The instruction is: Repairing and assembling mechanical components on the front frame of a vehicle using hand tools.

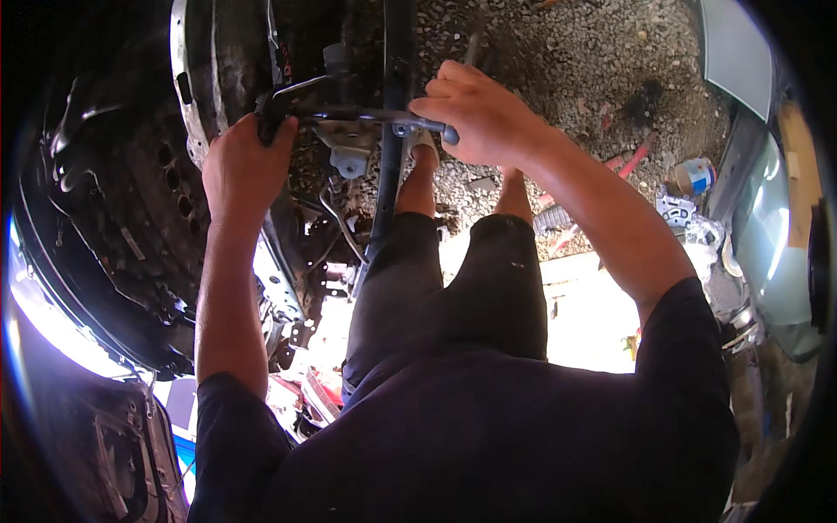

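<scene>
Left hand [248, 164] is closed at one end of dark bar [353, 113], apparently steadying; right hand [484, 116] curls around the other, presumably for leverage.

Room opens over the gravel [575, 61] beyond the right hand [479, 113]; leftward, a black bar [399, 52] and metal bracket [351, 164] obstruct.

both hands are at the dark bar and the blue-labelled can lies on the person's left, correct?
No: the head view shows the blue-labelled can on the person's right. Left hand and right hand are at the dark bar.
</scene>
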Motion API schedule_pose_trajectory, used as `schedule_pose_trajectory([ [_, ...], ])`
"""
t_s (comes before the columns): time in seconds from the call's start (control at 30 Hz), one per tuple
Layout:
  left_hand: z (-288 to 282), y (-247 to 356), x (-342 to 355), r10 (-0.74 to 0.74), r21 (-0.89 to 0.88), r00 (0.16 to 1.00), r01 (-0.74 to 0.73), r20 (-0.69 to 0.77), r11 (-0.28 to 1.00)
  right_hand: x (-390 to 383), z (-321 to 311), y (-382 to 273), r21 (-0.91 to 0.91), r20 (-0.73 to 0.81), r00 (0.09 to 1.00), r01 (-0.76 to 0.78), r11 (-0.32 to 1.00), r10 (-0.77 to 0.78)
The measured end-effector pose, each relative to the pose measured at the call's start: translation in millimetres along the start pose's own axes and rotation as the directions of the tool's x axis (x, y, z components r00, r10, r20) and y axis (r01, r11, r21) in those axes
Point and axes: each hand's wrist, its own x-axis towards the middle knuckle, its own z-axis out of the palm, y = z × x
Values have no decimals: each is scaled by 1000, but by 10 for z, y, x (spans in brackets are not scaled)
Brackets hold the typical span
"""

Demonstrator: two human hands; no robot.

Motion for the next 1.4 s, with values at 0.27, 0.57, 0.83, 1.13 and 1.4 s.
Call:
schedule_pose_trajectory([
  [0.27,137,-5,-45,25,-15,998,-26,-55,1000,112,-19,165,485,204,949,-310,818,239],
  [0.57,248,-194,18,90,-123,981,-111,-169,986,-59,375,-89,817,560,701,-377,-436,443],
  [0.83,329,-195,13,122,-132,953,-164,-279,978,10,270,-47,317,-356,914,-78,945,195],
  [1.13,369,-179,-2,112,-104,947,-149,-300,983,-20,387,-223,682,717,513,-379,-625,472],
  [1.4,394,-210,-26,155,-117,918,-211,-364,971,14,202,-244,709,160,662,-593,381,733],
])
